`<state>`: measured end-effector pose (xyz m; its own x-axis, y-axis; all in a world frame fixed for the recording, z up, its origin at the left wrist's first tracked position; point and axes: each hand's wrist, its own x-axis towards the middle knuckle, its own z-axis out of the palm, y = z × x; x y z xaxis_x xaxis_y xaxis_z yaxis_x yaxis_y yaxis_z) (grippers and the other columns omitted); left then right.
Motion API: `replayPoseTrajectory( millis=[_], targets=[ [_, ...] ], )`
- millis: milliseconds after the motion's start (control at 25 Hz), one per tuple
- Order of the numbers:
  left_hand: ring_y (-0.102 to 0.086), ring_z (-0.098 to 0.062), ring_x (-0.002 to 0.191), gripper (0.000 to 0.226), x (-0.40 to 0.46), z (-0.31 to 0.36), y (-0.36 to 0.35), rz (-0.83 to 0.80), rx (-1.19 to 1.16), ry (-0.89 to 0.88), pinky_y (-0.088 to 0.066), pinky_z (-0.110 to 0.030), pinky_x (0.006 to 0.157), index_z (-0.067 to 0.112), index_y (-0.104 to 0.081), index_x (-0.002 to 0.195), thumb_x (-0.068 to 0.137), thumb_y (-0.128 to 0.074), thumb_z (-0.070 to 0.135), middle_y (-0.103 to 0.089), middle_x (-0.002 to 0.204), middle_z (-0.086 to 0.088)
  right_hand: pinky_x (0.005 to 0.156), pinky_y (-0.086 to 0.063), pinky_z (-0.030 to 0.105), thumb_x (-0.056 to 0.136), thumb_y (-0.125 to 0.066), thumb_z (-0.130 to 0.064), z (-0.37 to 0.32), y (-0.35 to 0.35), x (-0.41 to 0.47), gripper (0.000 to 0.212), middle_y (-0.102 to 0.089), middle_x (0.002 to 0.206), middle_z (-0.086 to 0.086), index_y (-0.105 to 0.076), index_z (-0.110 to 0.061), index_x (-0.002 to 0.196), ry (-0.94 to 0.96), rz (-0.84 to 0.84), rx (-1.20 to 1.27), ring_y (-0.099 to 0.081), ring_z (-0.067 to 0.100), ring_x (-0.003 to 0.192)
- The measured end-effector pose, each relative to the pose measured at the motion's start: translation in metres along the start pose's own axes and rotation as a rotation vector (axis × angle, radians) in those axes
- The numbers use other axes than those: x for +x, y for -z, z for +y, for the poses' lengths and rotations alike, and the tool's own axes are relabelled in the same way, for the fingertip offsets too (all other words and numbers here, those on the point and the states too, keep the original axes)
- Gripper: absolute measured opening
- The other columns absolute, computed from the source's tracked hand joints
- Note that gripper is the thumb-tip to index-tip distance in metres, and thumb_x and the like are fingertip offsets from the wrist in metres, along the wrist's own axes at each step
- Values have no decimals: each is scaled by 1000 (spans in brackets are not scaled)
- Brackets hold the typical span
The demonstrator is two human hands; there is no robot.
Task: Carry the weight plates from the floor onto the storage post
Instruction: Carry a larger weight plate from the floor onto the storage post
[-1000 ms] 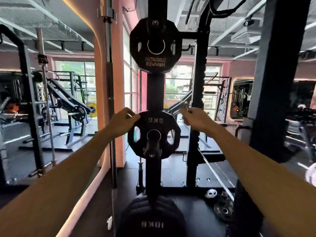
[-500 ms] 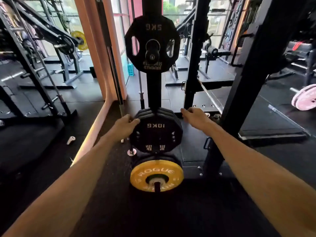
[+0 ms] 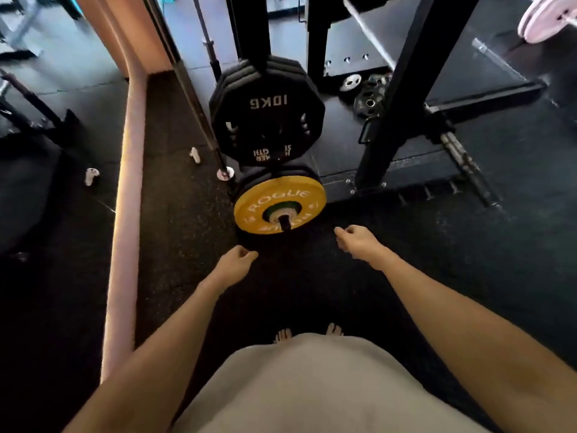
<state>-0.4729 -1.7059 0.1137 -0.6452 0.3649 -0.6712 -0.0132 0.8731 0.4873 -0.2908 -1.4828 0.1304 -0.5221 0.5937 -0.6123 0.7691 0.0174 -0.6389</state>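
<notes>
Head view is looking down at black rubber gym flooring [image 3: 175, 245]. The person's left hand [image 3: 234, 264] is hanging low in front of the body, fingers loosely curled, holding nothing. The right hand [image 3: 356, 242] is doing the same on the other side, fingers loosely curled, nothing in them. Both hands are sitting apart from the plates, below and to either side of the round yellow plate marked ROGUE [image 3: 279, 205].

That yellow plate is sitting on the lowest storage peg [image 3: 284, 222], with black plates behind it. Directly above, a stack of black many-sided plates marked 10KG [image 3: 267, 114] is hanging on another peg of the black upright storage post [image 3: 259, 26]; several plate edges are showing behind the front one.

Farther back on the floor to the right, small dark round plates [image 3: 368, 100] and one small pale round plate [image 3: 350, 82] are lying flat near the base of a black rack upright [image 3: 396, 89]. A slim steel bar [image 3: 187, 89] is leaning just left of the 10KG stack, its end on the floor. A pink wall edge [image 3: 128, 182] is running down the left. Pale pink plates on a bar [image 3: 546, 17] are showing at top right. The person's light shirt [image 3: 312, 385] and bare toes [image 3: 283, 335] are showing at the bottom.
</notes>
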Motion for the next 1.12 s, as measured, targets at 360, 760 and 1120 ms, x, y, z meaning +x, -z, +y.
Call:
replayPoseTrajectory(
  millis=[360,760,1120],
  targets=[
    [-59,-22,102,39,-16,-80,-83,-425,487,-27,-50,-36,88,13,-53,126,99,-49,41,-61,118,-8,75,-47,36,100,-47,-42,166,-59,-88,35,-66,104,11,-60,-10,103,-468,46,132,-62,27,96],
    [-57,-21,100,39,-39,14,-206,-652,1030,-360,-47,-34,85,13,-51,127,99,-49,39,-60,117,-8,61,-42,30,99,-50,-36,337,-79,-222,29,-64,87,11,-58,-11,85,-774,360,617,-55,22,70],
    [-57,-22,104,22,-145,112,-427,-664,1194,-575,-46,-35,90,18,-59,111,95,-59,33,-61,118,-6,52,-41,22,97,-52,-31,493,-8,-338,29,-58,72,9,-59,-12,76,-882,461,838,-55,22,65]
  ],
)
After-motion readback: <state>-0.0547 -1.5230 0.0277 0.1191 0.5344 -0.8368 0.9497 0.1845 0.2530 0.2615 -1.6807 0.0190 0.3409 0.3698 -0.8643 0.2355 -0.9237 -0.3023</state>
